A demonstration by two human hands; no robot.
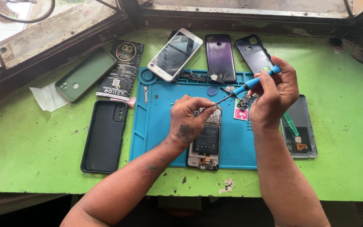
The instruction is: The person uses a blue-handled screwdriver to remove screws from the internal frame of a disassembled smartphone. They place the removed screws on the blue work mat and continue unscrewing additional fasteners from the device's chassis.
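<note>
While the left hand (188, 120) pinches the top edge of an opened phone (206, 143) on the blue mat (156, 126), the right hand (274, 96) grips a blue screwdriver (248, 86) — tip touching the left fingers — above the green worktop (34, 143).
</note>
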